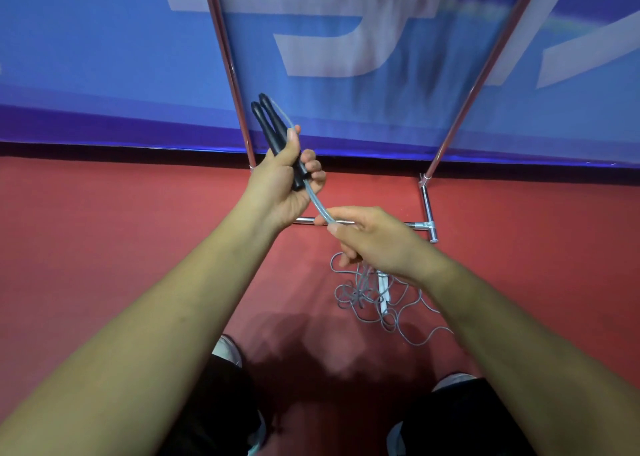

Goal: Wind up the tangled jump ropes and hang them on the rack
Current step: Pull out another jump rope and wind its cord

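Observation:
My left hand [284, 182] grips two black jump-rope handles [272, 126] side by side, their ends pointing up and away. A clear rope [315, 203] runs from the handles down to my right hand [370, 241], which pinches it between thumb and fingers. On the red floor below my right hand lies a tangled grey jump rope [367, 300] with a white handle [383, 289]. The chrome rack [230, 64] stands in front of me against the blue banner, and its base bar [428, 199] rests on the floor.
A blue banner [104, 57] with large pale letters forms the wall behind the rack. The rack's right upright [485, 71] slants up to the right. My shoes [227, 350] and dark trouser legs show at the bottom edge on the red floor [104, 230].

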{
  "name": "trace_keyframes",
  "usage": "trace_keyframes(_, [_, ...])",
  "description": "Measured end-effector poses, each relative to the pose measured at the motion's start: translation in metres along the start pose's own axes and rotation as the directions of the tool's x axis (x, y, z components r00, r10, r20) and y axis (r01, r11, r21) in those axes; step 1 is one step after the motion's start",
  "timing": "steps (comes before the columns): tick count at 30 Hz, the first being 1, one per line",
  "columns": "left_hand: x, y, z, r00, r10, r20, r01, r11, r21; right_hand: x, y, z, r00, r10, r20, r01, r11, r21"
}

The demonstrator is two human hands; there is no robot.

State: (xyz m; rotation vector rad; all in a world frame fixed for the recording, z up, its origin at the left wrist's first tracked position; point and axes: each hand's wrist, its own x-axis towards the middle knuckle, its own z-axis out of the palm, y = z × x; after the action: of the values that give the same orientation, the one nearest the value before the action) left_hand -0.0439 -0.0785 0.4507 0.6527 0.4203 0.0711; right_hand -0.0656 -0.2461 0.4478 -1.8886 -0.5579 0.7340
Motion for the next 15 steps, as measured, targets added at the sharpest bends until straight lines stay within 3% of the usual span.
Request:
trace_keyframes(5, [0.013,0.005,-0.011,0.987,0.092,-0.130,-0.073,0.986,0.151,-0.005,-0.003,-0.006,0.998,0.064,0.028,-0.065,0.996,0.054])
trace_keyframes(9, [0.017,0.010,-0.018,0.977,0.073,-0.200,-0.065,0.997,0.047,-0.010,-0.009,-0.015,0.989,0.089,0.120,-0.088,0.996,-0.013])
trace_keyframes(12, [0.017,0.012,-0.023,0.949,0.221,-0.226,-0.158,0.950,0.268,-0.017,-0.013,-0.014,0.972,0.095,0.213,-0.118,0.988,0.101])
trace_keyframes(15, [0.015,0.009,-0.028,0.948,0.258,-0.184,-0.151,0.879,0.452,-0.018,-0.022,-0.028,0.980,0.095,0.172,-0.142,0.948,0.285])
